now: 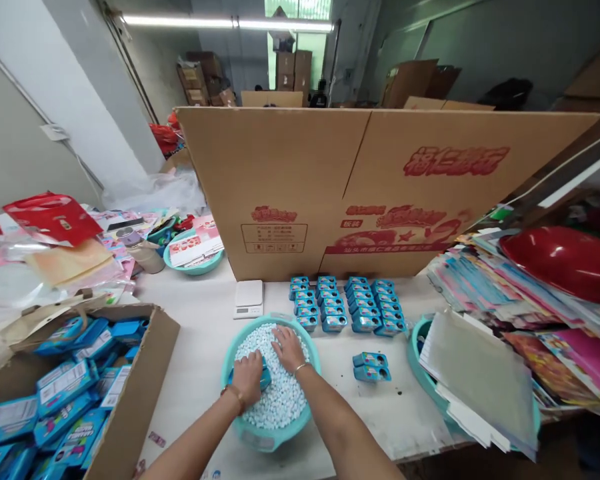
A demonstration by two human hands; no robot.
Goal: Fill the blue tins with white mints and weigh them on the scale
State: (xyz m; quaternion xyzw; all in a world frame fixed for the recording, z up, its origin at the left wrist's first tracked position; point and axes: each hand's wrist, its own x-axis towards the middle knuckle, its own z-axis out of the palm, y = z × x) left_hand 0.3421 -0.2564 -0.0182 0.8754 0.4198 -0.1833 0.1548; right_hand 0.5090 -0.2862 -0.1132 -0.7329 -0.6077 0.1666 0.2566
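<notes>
A teal basin point(301, 419) full of small white pellets point(280, 400) sits at the table's near edge. My left hand point(247, 378) is closed around a small blue container point(265, 379) held down in the pellets. My right hand point(287, 347) lies flat on the pellets with its fingers spread, just right of the container. Rows of matching blue containers point(347, 305) stand behind the basin, and two more point(371, 367) lie to its right.
A large cardboard sheet point(370, 187) stands across the back of the table. A small white scale point(249, 298) is beside the rows. An open carton of blue packets point(65, 393) is at left; a teal basin with sheets point(480, 380) and stacked printed cards point(530, 300) at right.
</notes>
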